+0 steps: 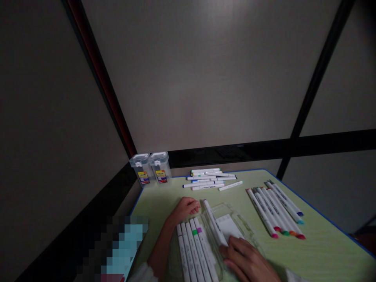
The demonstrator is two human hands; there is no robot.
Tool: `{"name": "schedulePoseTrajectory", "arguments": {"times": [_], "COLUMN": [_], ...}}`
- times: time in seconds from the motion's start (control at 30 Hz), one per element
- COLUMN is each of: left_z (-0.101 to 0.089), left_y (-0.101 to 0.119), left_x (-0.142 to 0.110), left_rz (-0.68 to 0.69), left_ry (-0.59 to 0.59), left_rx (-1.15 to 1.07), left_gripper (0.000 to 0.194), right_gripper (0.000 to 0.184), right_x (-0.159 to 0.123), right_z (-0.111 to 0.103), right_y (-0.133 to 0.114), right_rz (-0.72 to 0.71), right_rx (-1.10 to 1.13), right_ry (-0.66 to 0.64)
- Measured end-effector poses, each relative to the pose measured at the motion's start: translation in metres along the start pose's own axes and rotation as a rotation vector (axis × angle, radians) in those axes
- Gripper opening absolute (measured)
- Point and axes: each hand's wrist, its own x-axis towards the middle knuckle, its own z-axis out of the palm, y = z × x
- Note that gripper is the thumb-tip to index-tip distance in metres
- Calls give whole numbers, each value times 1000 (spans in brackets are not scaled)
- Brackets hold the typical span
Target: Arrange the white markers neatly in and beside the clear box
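**Right hand gripping one marker over an open clear case; left hand curled beside it**

A slim white marker with a dark blue-violet tip (215, 221) is in the lower centre of the frame, slanting from upper left to lower right. The right hand (246, 258), at bottom centre-right, grasps its lower end between thumb and fingers. The marker lies above an open, transparent plastic case (246, 222), whose right part shows a white rectangular insert (230, 225).

The left hand (185, 206), left of the marker's tip, has its fingers curled inward; whether they enclose anything cannot be told. Below it, a side-by-side row of white markers (194, 250), some with green or violet bands, occupies the left part of the case.

At centre right, a second group of white markers with pink, red, green, orange and blue ends (274, 209) lies roughly parallel. Above centre, a loose pile of white markers (208, 179) lies crosswise near the far edge of the pale green, blue-edged table (323, 250). Two clear lidded plastic boxes with yellow-and-blue labels (151, 169) stand side by side at centre left, before a grey panelled wall (205, 86).
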Motion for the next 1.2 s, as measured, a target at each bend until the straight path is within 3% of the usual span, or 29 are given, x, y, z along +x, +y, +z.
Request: {"name": "schedulePoseTrajectory", "arguments": {"times": [0.63,0.97,1.2], "left_z": [0,0,0], "left_y": [2,6,4], "left_x": [0,-2,-1], "left_rz": [-19,-20,-25], "left_ry": [31,27,27], "left_rx": [35,13,13], "left_gripper": [35,32,32], "right_gripper": [24,24,28], "right_x": [-1,-9,-14], "right_z": [-11,-18,-22], "right_y": [27,40,50], "right_rz": [288,401,445], "right_rx": [-290,-372,-401], "right_ry": [-27,-169,-193]}}
